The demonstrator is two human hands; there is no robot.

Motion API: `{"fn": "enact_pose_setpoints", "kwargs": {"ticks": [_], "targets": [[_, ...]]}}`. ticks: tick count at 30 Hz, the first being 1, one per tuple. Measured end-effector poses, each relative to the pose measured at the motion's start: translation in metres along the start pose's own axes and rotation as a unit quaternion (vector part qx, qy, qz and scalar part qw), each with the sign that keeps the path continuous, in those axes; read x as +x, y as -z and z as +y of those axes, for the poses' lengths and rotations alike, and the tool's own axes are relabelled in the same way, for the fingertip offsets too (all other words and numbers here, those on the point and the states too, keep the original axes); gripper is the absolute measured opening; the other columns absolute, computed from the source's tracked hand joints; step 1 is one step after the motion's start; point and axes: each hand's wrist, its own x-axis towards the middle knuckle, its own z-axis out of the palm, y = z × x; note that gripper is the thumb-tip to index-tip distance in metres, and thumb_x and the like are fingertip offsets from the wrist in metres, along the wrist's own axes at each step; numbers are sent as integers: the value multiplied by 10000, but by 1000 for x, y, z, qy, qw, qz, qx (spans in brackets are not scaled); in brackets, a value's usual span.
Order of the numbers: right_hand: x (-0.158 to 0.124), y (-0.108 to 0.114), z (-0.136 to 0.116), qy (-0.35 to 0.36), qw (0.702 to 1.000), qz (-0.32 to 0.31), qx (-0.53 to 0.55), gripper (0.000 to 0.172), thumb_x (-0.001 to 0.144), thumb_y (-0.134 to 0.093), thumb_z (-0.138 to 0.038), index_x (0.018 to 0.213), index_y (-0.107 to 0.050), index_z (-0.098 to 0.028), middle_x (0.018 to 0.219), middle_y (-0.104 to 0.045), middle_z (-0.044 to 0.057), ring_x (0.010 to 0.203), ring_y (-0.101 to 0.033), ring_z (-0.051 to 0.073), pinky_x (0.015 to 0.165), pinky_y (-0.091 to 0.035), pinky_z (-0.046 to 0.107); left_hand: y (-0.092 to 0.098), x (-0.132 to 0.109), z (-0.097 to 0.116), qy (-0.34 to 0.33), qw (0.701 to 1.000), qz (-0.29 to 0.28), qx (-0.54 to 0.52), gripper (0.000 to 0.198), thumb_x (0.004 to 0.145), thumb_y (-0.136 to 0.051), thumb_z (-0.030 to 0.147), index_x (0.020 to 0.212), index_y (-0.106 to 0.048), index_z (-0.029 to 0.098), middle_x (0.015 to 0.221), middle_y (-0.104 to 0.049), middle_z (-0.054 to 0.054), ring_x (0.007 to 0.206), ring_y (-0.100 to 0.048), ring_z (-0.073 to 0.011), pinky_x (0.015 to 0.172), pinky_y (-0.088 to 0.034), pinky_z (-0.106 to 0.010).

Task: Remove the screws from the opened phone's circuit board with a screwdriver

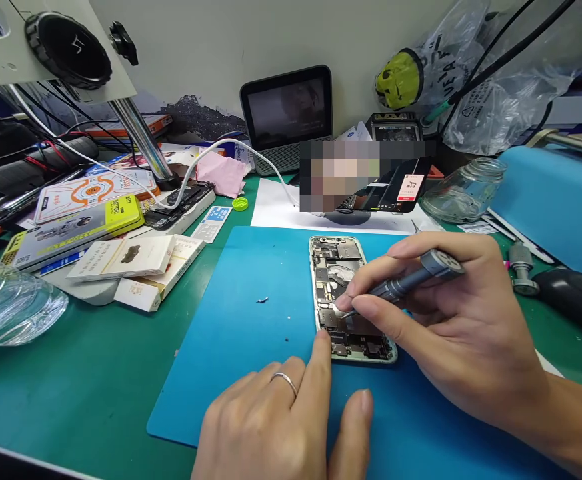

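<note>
An opened smartphone (338, 267) with bare circuit boards and a pale green frame lies on the blue mat (231, 320). In my right hand (475, 327) is a grey precision screwdriver (401, 285), closed between thumb and fingers, its thin tip down at the phone's inside near the left edge. My left hand (275, 427), with a ring on one finger, holds nothing; its index fingertip presses the phone's lower left edge and the thumb stands apart. Left of the phone lie a small dark metal part (262, 301) and a few tiny specks, perhaps screws.
Cigarette-like cartons (121, 257), a yellow battery box (81, 230) and a clear bottle (11, 300) lie at left. Behind the mat stand a smart display (287, 110) and a phone screen (395, 187). A glass jar (465, 190) and black-handled tool (575, 297) are at right.
</note>
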Motion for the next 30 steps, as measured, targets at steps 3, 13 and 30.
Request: {"fn": "enact_pose_setpoints", "kwargs": {"ticks": [3,13,30], "targets": [[1,0,0,1,1000,-12,-4,409,1044,-780,-124,1274,-535,-357,1020,-764,-54,865,-852,141,716,-750,241,0,1,-1,-3,1000,2,2,363,1166,-473,316,1336,-744,144,782,-779,28,584,-739,-167,486,-505,-352],[-1,-1,5,-1,999,-27,17,410,1052,-768,-128,1276,-538,-382,1032,-772,-58,883,-858,149,737,-765,254,0,2,2,14,1000,-16,12,480,1207,-379,376,1329,-779,141,751,-746,30,578,-720,-163,494,-510,-343],[1,0,2,-6,1000,-12,18,380,1059,-797,-184,1252,-522,-361,1021,-775,-47,892,-862,154,734,-765,267,7,9,1,13,997,-66,39,607,1224,-254,445,1401,-765,169,624,-628,63,485,-661,-155,490,-472,-359]]}}
